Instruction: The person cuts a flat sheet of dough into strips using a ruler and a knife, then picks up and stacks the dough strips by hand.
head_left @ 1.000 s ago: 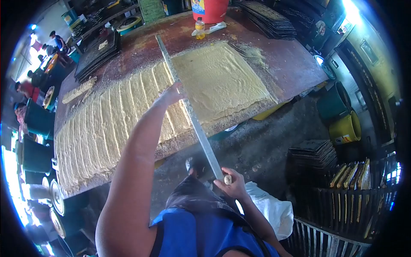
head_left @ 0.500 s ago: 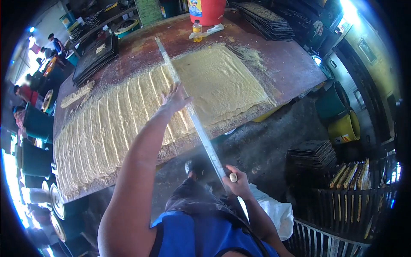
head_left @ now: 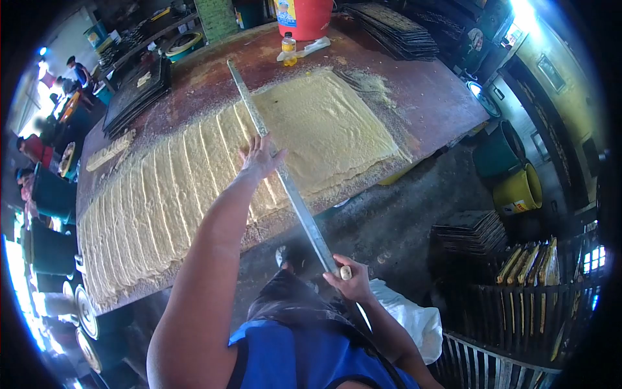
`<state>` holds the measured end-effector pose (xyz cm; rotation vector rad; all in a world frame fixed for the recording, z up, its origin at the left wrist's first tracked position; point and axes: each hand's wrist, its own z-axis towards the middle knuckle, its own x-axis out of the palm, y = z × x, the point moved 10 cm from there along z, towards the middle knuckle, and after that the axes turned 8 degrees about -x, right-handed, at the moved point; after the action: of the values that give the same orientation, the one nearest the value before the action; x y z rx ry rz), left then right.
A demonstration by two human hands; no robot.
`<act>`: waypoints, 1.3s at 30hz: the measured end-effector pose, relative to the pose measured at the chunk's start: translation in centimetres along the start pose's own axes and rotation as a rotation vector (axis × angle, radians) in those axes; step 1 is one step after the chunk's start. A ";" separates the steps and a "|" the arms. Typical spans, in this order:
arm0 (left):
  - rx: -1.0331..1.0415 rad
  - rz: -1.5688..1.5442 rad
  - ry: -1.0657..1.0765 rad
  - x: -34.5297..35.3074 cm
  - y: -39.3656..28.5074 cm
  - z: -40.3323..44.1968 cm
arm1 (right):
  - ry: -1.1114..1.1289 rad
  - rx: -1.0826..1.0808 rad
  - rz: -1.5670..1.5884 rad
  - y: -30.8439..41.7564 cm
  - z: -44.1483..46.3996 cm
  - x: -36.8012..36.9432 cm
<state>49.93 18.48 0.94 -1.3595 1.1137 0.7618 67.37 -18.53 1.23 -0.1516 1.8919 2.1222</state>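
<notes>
A sheet of pale, crumbly dough (head_left: 324,120) lies on the red-brown table, with several parallel lines scored across its left part. A long metal straightedge (head_left: 299,206) crosses it slantwise and reaches past the table's near edge towards my body. My left hand (head_left: 259,159) rests on the straightedge about midway, fingers spread, thumb over its right side. At the near end, my right hand (head_left: 353,282) is closed round a wooden handle (head_left: 346,272), whose round end shows above the fist. Its fingers are against the straightedge. What the handle belongs to is mostly hidden.
At the table's (head_left: 440,107) back stand a red bucket (head_left: 304,23), a small bottle (head_left: 289,50) and stacked dark trays (head_left: 392,31). More trays (head_left: 139,97) lie at left. On the right are bins (head_left: 518,188) and a rack (head_left: 525,311). People (head_left: 35,149) are far left.
The view has shifted slightly, moving the scene a little left. My right hand has moved slightly left and towards me, still round the handle. My left hand stays on the straightedge.
</notes>
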 end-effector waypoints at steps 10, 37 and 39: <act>-0.030 -0.006 0.031 -0.2 -0.3 0.2 | 0.010 0.017 -0.004 -0.8 0.4 -0.2; 0.082 0.178 0.300 -3.5 -0.5 1.8 | -0.163 -1.216 0.267 19.9 29.7 0.5; 0.109 0.187 0.308 -4.3 -1.0 1.6 | -0.154 -1.185 0.316 18.0 33.5 3.8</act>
<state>49.66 20.67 5.02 -1.3208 1.5207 0.6268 62.47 13.36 21.77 0.0805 0.3802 3.0598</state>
